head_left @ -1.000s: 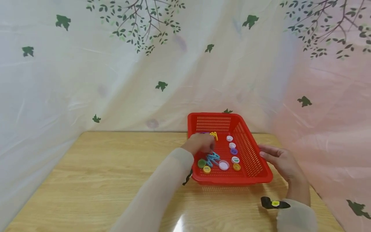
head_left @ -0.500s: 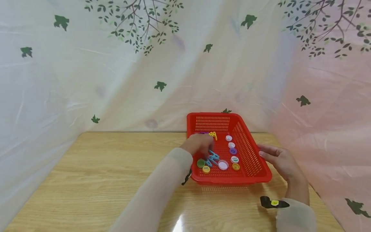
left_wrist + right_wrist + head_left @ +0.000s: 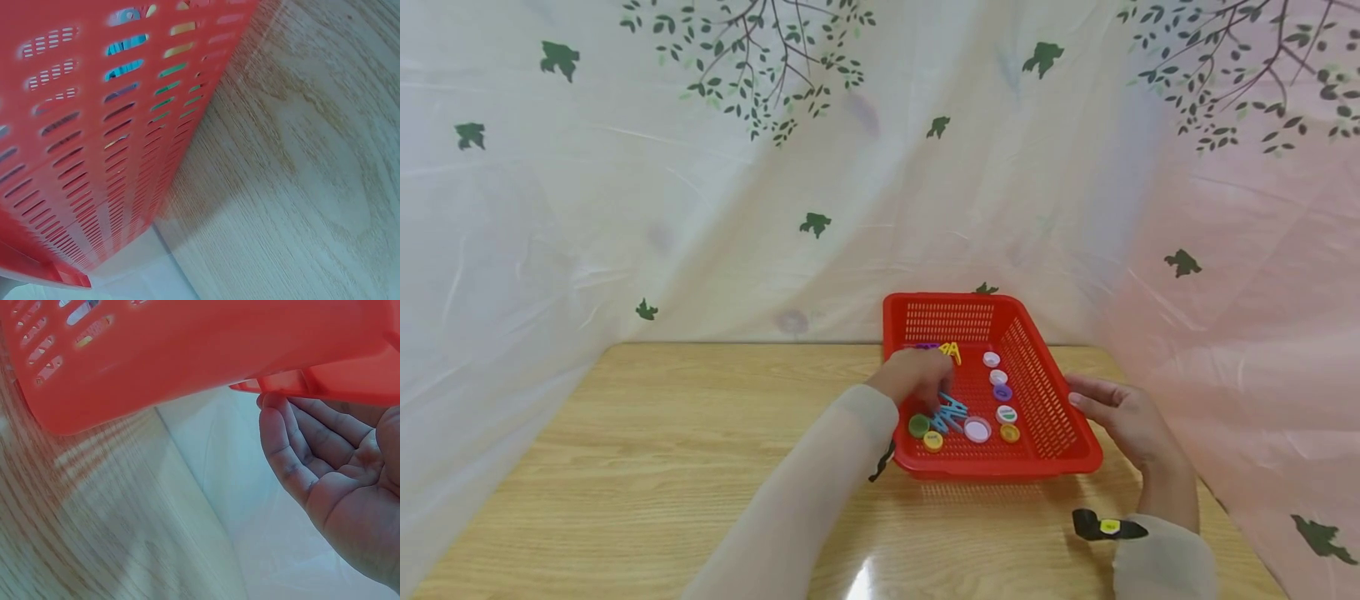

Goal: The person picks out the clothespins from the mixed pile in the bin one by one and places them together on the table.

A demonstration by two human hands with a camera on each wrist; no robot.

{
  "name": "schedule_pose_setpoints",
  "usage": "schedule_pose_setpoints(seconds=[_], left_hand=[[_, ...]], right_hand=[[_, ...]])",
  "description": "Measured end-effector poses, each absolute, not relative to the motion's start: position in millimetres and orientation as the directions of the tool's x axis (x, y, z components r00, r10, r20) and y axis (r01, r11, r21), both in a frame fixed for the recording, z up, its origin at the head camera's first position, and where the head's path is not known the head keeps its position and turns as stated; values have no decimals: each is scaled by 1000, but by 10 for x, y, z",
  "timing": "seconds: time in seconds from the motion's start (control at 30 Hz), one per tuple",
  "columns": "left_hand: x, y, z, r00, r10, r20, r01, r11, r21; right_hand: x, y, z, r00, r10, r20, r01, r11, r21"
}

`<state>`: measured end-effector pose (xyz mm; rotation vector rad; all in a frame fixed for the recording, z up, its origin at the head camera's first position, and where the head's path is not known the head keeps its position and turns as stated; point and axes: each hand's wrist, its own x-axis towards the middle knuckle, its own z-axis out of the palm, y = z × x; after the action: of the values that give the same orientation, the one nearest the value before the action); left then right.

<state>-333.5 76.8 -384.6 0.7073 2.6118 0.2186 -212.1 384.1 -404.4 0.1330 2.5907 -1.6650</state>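
Note:
A red plastic basket (image 3: 972,467) stands on the table. Over its left rim, my left hand (image 3: 917,377) reaches in with the fingers pointing down, right beside light-blue clothespins (image 3: 950,412). The fingertips are mostly hidden behind the hand, and I cannot tell whether they pinch one. My right hand (image 3: 1123,417) holds the basket's right rim, its fingers (image 3: 278,434) curled under the lip in the right wrist view. Near the left hand lie yellow clothespins (image 3: 952,351) and a purple one (image 3: 927,346), partly covered. The left hand does not show in the left wrist view.
Bottle caps lie in the basket: a green one (image 3: 919,426), a yellow one (image 3: 933,441), a large pale one (image 3: 977,429), an orange one (image 3: 1010,432), a purple one (image 3: 1002,392) and several white ones. A patterned curtain (image 3: 760,250) hangs behind the wooden table (image 3: 662,450).
The left hand's fingers shift slightly among the light-blue clothespins, which move a little. The right hand stays at the basket's rim.

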Motion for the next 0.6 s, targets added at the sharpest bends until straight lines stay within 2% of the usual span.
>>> schedule_pose_setpoints(seconds=[0.17, 0.43, 0.6], left_hand=[[-3331, 750, -3839, -780, 520, -348, 453, 853, 260], [-3390, 746, -3875, -732, 604, -314, 567, 797, 210], [-3418, 771, -3890, -715, 651, -255, 602, 759, 248]], right_hand=[[-2107, 3812, -4024, -994, 49, -101, 112, 430, -896], [-2094, 3769, -3995, -992, 56, -112, 125, 422, -898], [-2085, 3773, -3998, -992, 60, -112, 127, 430, -894]])
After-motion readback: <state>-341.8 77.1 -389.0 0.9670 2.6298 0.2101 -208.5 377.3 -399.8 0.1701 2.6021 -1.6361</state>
